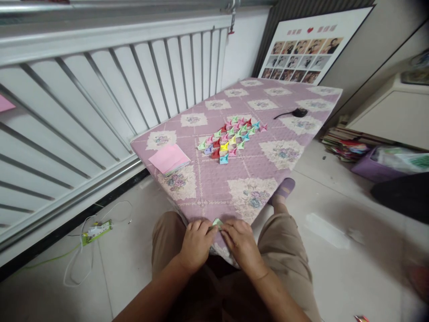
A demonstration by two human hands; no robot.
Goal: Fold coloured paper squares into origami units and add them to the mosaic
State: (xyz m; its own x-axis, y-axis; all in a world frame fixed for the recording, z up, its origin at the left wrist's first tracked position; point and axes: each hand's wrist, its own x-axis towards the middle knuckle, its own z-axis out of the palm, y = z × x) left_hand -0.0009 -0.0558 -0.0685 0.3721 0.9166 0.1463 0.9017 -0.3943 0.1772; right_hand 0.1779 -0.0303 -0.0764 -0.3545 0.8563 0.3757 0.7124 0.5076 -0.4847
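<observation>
Head view: a small piece of green paper point(217, 222) sits at the near corner of the cloth-covered tabletop point(214, 190), directly between the left hand point(197, 243) and the right hand point(241, 243), and that in-between place is the relation that counts most here. The paper lies just to the right of the left fingertips and just to the left of the right ones, touched from both sides, so neither hand is clearly nearer. Each grip looks closed, thumb and fingers pinching its own side of the paper, with the two sets of fingertips close together and only a narrow part of the paper showing between them. That visible part comes to a blunt peak on the side away from the body; since the fingers cover both ends, its long axis cannot be told with certainty, though the hold itself runs crosswise from hand to hand. Straight ahead and well apart from the hands stands a slanted cluster of folded paper pieces point(232, 141), its rows running from near left to far right; a blue piece point(224, 159) is the nearest of them. A stack of paper sheets point(168, 158), pink on top, lies ahead and to the left, nearer the left hand than the right, by the left edge of the tabletop.
</observation>
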